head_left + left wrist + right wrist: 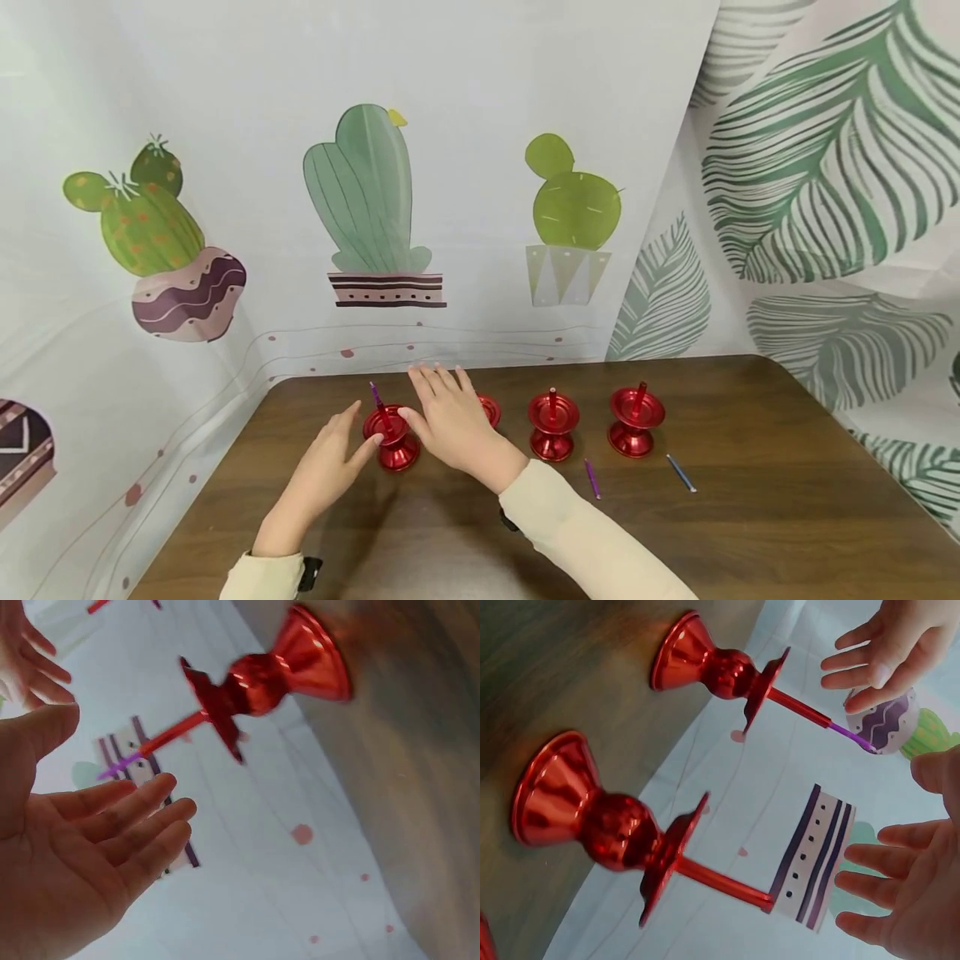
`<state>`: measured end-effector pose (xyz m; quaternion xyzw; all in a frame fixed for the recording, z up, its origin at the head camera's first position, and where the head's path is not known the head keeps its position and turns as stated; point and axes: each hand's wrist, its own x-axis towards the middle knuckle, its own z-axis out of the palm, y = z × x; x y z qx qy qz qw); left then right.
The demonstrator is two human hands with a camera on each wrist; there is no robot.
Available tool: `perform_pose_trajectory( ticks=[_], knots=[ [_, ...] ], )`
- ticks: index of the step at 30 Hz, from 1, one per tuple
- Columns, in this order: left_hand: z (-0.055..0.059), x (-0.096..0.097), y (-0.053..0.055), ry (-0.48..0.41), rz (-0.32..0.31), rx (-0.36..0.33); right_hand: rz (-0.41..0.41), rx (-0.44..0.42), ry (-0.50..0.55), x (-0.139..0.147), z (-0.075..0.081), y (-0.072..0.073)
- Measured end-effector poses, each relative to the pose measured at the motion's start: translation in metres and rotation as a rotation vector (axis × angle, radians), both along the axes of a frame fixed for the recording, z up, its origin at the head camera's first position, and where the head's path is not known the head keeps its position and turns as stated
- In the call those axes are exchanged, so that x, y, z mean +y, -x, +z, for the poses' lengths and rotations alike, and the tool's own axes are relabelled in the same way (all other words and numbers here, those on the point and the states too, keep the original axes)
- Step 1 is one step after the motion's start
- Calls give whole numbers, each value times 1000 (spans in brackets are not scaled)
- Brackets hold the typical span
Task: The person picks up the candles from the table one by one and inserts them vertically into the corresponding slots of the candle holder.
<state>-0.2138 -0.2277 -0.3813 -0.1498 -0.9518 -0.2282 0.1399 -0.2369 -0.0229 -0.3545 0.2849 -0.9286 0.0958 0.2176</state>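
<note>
At the left of the row, a red metal candle holder [398,454] carries a thin purple candle [375,393] in its upright tube, leaning slightly. My left hand [318,471] is just left of this holder, fingers extended and thumb apart, gripping nothing. To its right my right hand [453,425] is held over the table with spread fingers, also without anything in it. It hides most of a second red holder [491,409] in the head view. The right wrist view shows that second holder [622,829] whole, its tube [724,883] without a candle.
Two more red holders [552,442] [631,437] stand to the right. In front of them lie a purple candle [592,479] and a blue candle [681,473] on the brown wooden table [765,517]. A cloth printed with cacti [480,167] hangs behind the table's back edge.
</note>
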Motion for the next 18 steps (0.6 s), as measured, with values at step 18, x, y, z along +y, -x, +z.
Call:
perform_pose_trajectory(
  ticks=[18],
  knots=[
    [18, 59, -5, -135, -112, 147, 49, 18, 212, 70, 6, -30]
  ],
)
